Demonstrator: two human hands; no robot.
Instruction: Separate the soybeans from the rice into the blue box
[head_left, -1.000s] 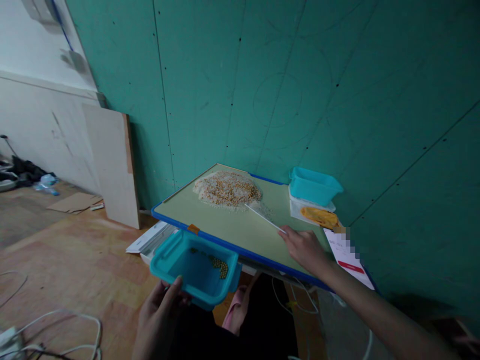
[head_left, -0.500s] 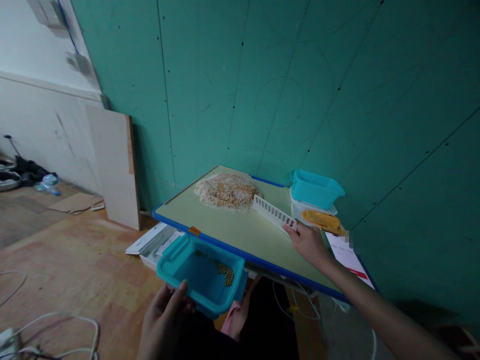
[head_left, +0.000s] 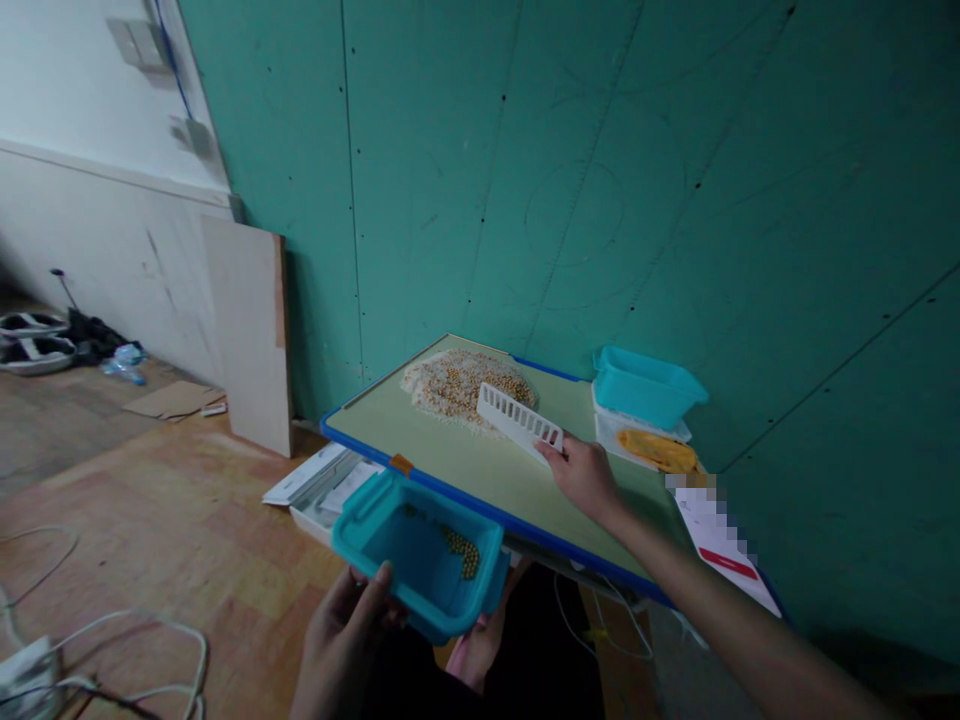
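My left hand grips the near rim of a blue plastic container, held just below the table's front edge. Small golden beads lie in its right part. In my right hand is a white slotted plastic strip, gripped at its near end and slanting up to the left. Its far end overlaps the right front side of a pile of whitish grains mixed with golden beads. The pile rests on a pale green table with blue edging. Whether the strip touches the grains I cannot tell.
A second blue container stands at the table's back right on something white, with a yellow cloth-like item in front. A phone lies at the right edge. Below are a white box and cables. A green wall rises behind.
My right hand has moved left with the slotted strip, whose far end now overlaps the pile. The left hand still holds the container. The whole view has shifted slightly.
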